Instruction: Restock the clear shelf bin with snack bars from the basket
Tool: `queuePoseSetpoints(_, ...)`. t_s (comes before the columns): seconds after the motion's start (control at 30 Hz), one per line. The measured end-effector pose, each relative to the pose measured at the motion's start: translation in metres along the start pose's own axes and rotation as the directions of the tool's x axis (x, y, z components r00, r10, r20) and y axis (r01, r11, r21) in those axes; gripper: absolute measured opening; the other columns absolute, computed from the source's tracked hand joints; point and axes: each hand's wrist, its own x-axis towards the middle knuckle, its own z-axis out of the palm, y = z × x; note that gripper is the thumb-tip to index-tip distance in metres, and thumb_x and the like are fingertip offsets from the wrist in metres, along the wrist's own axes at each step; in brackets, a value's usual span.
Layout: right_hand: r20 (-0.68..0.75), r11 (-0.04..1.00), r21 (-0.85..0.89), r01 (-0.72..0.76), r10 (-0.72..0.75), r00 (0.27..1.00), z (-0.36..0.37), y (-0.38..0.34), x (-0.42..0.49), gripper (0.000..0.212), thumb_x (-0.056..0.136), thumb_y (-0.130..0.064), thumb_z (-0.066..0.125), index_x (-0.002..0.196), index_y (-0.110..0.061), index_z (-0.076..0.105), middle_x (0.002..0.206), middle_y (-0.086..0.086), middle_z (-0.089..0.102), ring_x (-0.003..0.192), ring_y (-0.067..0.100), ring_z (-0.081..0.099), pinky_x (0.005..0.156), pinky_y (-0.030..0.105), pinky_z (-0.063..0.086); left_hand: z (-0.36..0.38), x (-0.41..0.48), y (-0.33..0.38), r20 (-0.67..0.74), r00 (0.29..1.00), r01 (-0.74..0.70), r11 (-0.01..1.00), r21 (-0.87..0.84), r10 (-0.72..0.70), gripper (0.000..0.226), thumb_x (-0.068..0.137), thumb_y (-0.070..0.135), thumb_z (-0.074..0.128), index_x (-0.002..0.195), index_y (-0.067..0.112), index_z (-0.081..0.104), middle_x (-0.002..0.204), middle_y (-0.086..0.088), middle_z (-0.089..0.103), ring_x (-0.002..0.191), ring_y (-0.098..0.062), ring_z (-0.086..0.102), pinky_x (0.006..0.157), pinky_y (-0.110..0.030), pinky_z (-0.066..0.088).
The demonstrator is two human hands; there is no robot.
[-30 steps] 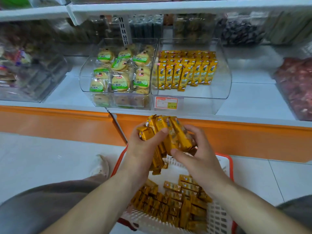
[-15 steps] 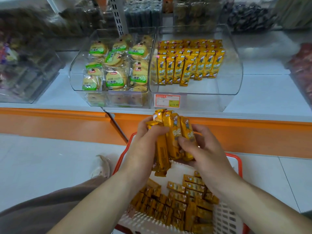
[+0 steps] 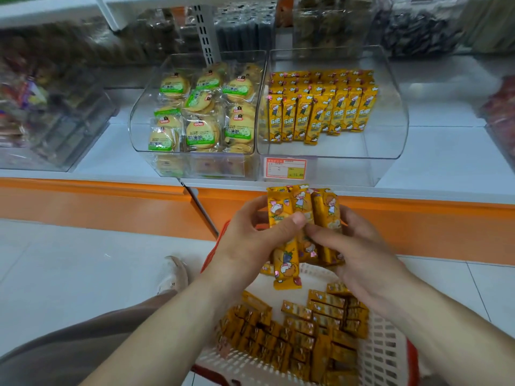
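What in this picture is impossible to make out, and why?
Head view: the number of bars in the bundle of snack bars; the left hand and right hand gripping it cover several.
Head view: the small print on the price tag, too small and blurred.
Head view: the near side of the basket, cut off by the bottom edge and crossed by both forearms.
Head view: the goods in the far-left clear bin, blurred.
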Motion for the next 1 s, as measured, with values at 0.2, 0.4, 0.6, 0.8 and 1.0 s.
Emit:
queuePoseSetpoints(0.2, 0.073, 0.998, -0.058, 0.016, -0.012, 0.997, 0.005, 0.006, -0.004, 0.034, 0.073, -0.027, 0.08, 0.107, -0.03, 0.073, 0.108, 0.006, 0.076, 0.1, 0.026, 0.073, 0.081, 0.041, 0.059, 0.003, 0.001, -0.003, -0.111, 0.992, 0.047, 0.996, -0.08, -0.056, 0.076, 0.058, 0.059, 0.084, 0.12, 0.018, 0.066, 0.109, -0.003, 0.078, 0.098, -0.025, 0.077, 0.089, -0.054, 0.061)
queuePoseSetpoints(0.4, 0.009, 0.958, -0.287, 0.024, -0.022, 1.0, 0.008, 0.015, -0.008, 0.044, 0.071, -0.04, 0.086, 0.111, -0.035, 0.07, 0.103, -0.007, 0.076, 0.093, 0.014, 0.074, 0.082, 0.036, 0.056, 0.006, 0.005, -0.012, -0.156, 0.986, 0.045, 0.995, -0.087, -0.059, 0.08, 0.059, 0.03, 0.086, 0.131, 0.032, 0.052, 0.093, 0.0, 0.078, 0.087, -0.025, 0.078, 0.08, -0.053, 0.063)
queuePoseSetpoints(0.6, -0.057, 0.972, -0.234, 0.027, -0.042, 0.997, 0.005, 0.007, -0.002, 0.06, 0.061, -0.073, 0.078, 0.107, -0.035, 0.072, 0.101, -0.004, 0.076, 0.091, 0.015, 0.073, 0.075, 0.036, 0.058, 0.0, 0.009, 0.003, -0.104, 0.994, 0.007, 0.989, -0.147, -0.022, 0.078, 0.062, 0.021, 0.09, 0.132, 0.03, 0.055, 0.104, -0.009, 0.078, 0.091, -0.031, 0.078, 0.081, -0.053, 0.063)
queuePoseSetpoints(0.8, -0.118, 0.968, -0.207, 0.141, -0.167, 0.979, 0.002, -0.027, 0.002, 0.023, 0.085, -0.041, 0.074, 0.107, -0.041, 0.069, 0.105, 0.008, 0.069, 0.096, 0.029, 0.071, 0.085, 0.057, 0.057, -0.003, 0.01, 0.033, -0.072, 0.997, -0.034, 0.988, -0.148, 0.023, 0.072, 0.063, 0.016, 0.091, 0.124, 0.032, 0.059, 0.097, -0.006, 0.079, 0.087, -0.029, 0.078, 0.072, -0.045, 0.064)
queuePoseSetpoints(1.0, -0.115, 0.883, -0.392, 0.257, -0.324, 0.939, -0.007, -0.101, 0.025, 0.032, 0.074, -0.034, 0.082, 0.101, -0.037, 0.064, 0.089, 0.009, 0.068, 0.088, 0.025, 0.071, 0.08, 0.045, 0.052, -0.011, 0.027, 0.073, -0.054, 0.991, -0.128, 0.991, -0.047, 0.125, 0.059, 0.077, 0.011, 0.088, 0.117, 0.04, 0.057, 0.082, 0.009, 0.077, 0.074, -0.016, 0.077, 0.058, -0.031, 0.061)
